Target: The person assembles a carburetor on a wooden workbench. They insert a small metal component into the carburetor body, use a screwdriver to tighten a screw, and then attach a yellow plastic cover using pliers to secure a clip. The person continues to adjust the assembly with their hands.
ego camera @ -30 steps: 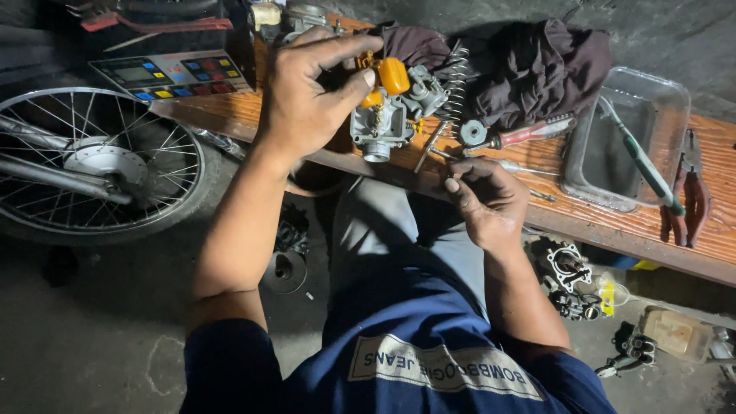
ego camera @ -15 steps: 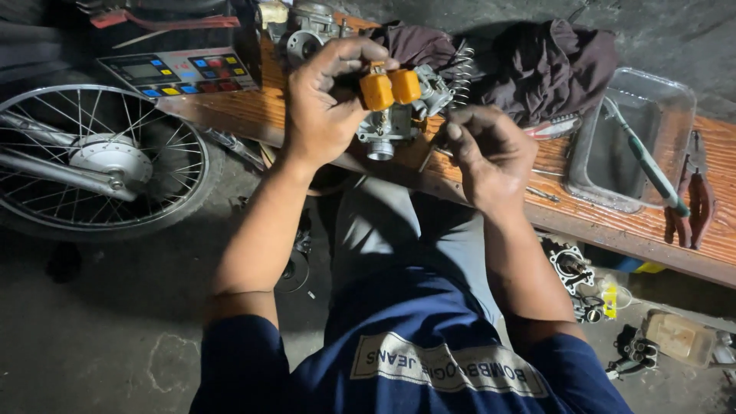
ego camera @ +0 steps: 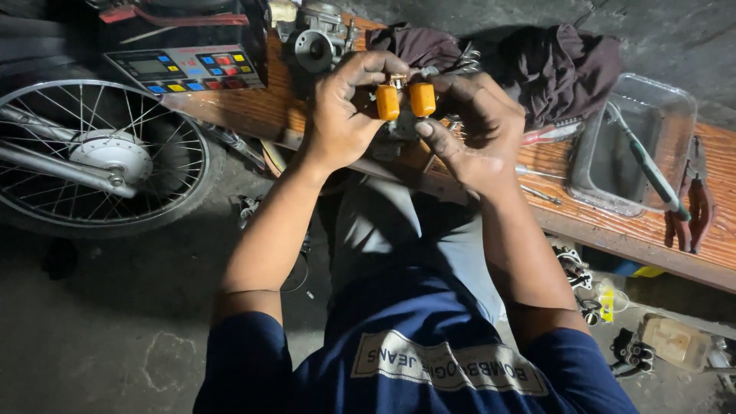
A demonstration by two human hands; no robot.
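Dim concrete floor lies under a wooden bench [ego camera: 613,230] crossing the scene. Both forearms reach up to the bench's far-left part. Left hand [ego camera: 345,115] curls its fingers closed around an orange float piece [ego camera: 402,100], held over the bench. Right hand [ego camera: 475,134] meets it, fingertips pinching the same piece. A spoked wheel [ego camera: 100,157] rests at left.

Spoked motorcycle wheel [ego camera: 92,157] lying at left on grey concrete floor [ego camera: 115,337]. Clear plastic tray [ego camera: 613,153] on wooden bench [ego camera: 713,230], green-handled screwdriver [ego camera: 648,165] inside. Red-handled pliers [ego camera: 694,207] just beside. Dark crumpled cloth [ego camera: 560,65], possibly clothing, behind.
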